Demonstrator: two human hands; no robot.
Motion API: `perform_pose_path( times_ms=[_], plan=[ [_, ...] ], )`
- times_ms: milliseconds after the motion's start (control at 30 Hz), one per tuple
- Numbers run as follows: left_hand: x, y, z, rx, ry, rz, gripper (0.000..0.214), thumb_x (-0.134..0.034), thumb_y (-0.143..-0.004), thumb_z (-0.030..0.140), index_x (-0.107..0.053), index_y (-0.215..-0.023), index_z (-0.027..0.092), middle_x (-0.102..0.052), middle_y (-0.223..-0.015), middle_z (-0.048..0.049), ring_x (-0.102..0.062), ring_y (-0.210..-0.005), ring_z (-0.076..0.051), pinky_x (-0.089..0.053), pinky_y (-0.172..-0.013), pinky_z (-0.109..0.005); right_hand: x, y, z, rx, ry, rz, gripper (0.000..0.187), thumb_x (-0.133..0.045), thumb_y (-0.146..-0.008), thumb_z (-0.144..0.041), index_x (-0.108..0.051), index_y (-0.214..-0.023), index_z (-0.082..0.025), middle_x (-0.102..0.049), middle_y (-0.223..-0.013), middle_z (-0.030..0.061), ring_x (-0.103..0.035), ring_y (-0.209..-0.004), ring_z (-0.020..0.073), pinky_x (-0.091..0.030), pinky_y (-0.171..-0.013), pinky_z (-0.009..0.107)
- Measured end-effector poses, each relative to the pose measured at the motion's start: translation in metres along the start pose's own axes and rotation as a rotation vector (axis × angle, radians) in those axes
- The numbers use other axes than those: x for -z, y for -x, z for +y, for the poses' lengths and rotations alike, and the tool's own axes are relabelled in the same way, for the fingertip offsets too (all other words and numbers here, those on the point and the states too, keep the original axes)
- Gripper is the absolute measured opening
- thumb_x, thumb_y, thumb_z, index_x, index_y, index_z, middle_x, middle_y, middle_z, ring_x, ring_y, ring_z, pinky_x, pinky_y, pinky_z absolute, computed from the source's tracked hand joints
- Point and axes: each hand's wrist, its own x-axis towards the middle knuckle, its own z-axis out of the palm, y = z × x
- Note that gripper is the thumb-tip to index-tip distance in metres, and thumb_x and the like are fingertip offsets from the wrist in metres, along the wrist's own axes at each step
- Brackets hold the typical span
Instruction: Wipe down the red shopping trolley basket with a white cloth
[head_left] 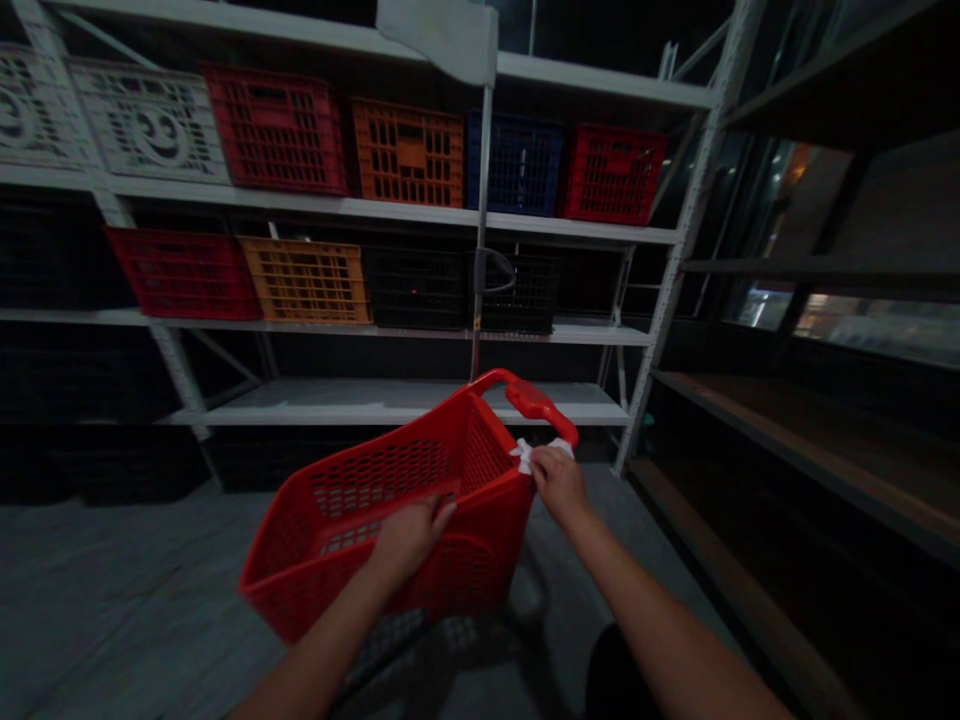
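The red shopping cart (480, 575) stands on the floor (127, 610) in front of the shelving (405, 413), its handle (534, 402) toward the right and its narrower end toward the left. At the handle end, the right hand (559, 480) pinches a crumpled white cloth (523, 456) against the near corner, where the handle meets the basket; the left hand (412, 535) lies over the near rim, though whether its fingers close around it I cannot tell. The step looks like wiping the cart down. To do it well, the left hand should steady the rim, since a cart like this may roll, while the right keeps the cloth flat under the fingertips rather than bunched, follows the curve of the handle in overlapping strokes, and works into the joint where grime would likely gather. Refolding to a clean face now and then would help, and so would better light, as the scene is dim. No brand or lettering can be read on the cart; the pale sign (442, 40) on the pole shows no legible writing, and a white crate (159, 137) on the far left bears only a smiling face.
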Motion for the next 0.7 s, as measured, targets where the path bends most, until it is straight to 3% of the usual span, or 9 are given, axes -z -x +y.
perform_pose_path(
  times_ms=[67,133,267,367,467,533,633,700],
  plan=[
    [-0.002,-0.018,0.032,-0.035,-0.010,0.053,0.058,-0.012,-0.083,0.057,-0.058,-0.097,0.022,-0.067,-0.087,-0.0081,-0.062,-0.081,-0.019,-0.043,-0.070,-0.028,-0.011,0.006,-0.015,0.048,-0.088,0.026,0.017,-0.048,-0.081,-0.015,-0.064,-0.083,-0.017,-0.064,-0.089,0.0064,-0.055,-0.085,0.0173,-0.043,-0.080,0.029],
    [-0.005,-0.030,0.047,0.028,-0.053,0.097,0.067,-0.007,-0.083,0.058,-0.061,-0.089,0.019,-0.067,-0.081,-0.0115,-0.063,-0.077,-0.022,-0.043,-0.066,-0.030,-0.021,0.014,-0.024,0.091,-0.159,0.040,0.019,-0.046,-0.082,-0.014,-0.064,-0.087,-0.019,-0.063,-0.093,0.0063,-0.055,-0.089,0.0167,-0.044,-0.082,0.029],
    [-0.008,-0.034,0.034,0.053,-0.081,0.117,0.070,-0.004,-0.083,0.056,-0.062,-0.085,0.017,-0.067,-0.077,-0.0130,-0.063,-0.075,-0.023,-0.042,-0.062,-0.030,-0.026,0.029,-0.014,0.161,-0.208,0.062,0.024,-0.043,-0.083,-0.013,-0.064,-0.090,-0.021,-0.061,-0.092,0.0064,-0.054,-0.090,0.0166,-0.045,-0.081,0.030],
    [-0.009,-0.032,0.020,0.057,-0.095,0.122,0.069,-0.005,-0.083,0.056,-0.063,-0.082,0.018,-0.067,-0.076,-0.0120,-0.063,-0.075,-0.022,-0.041,-0.063,-0.030,-0.023,0.035,0.006,0.010,-0.187,0.293,0.021,-0.043,-0.083,-0.015,-0.064,-0.086,-0.020,-0.058,-0.088,0.0074,-0.054,-0.087,0.0177,-0.045,-0.080,0.034],
    [-0.011,-0.034,0.018,0.061,-0.105,0.124,0.070,-0.004,-0.083,0.056,-0.063,-0.082,0.018,-0.067,-0.077,-0.0120,-0.062,-0.076,-0.022,-0.041,-0.064,-0.029,-0.031,0.037,0.004,-0.228,-0.164,0.527,0.019,-0.043,-0.083,-0.018,-0.062,-0.081,-0.018,-0.055,-0.088,0.0081,-0.053,-0.087,0.0186,-0.044,-0.081,0.036],
    [-0.013,-0.036,0.019,0.060,-0.109,0.124,0.072,-0.003,-0.083,0.057,-0.063,-0.082,0.018,-0.067,-0.078,-0.0117,-0.062,-0.075,-0.021,-0.040,-0.063,-0.029,-0.045,0.038,-0.014,-0.253,-0.204,0.507,0.018,-0.044,-0.083,-0.018,-0.061,-0.079,-0.018,-0.054,-0.088,0.0080,-0.052,-0.088,0.0184,-0.043,-0.081,0.035],
    [-0.014,-0.037,0.019,0.055,-0.114,0.129,0.073,-0.001,-0.082,0.058,-0.062,-0.083,0.019,-0.067,-0.077,-0.0111,-0.062,-0.074,-0.021,-0.040,-0.062,-0.028,-0.064,0.040,-0.042,-0.175,-0.307,0.377,0.021,-0.042,-0.083,-0.015,-0.061,-0.077,-0.020,-0.054,-0.087,0.0066,-0.052,-0.086,0.0169,-0.044,-0.079,0.032],
    [-0.013,-0.036,0.017,0.054,-0.118,0.136,0.072,-0.001,-0.082,0.057,-0.063,-0.084,0.019,-0.067,-0.077,-0.0109,-0.062,-0.074,-0.021,-0.039,-0.062,-0.028,-0.066,0.041,-0.047,-0.110,-0.349,0.298,0.021,-0.042,-0.083,-0.014,-0.062,-0.078,-0.020,-0.054,-0.087,0.0059,-0.052,-0.085,0.0162,-0.044,-0.078,0.031]
  ],
)
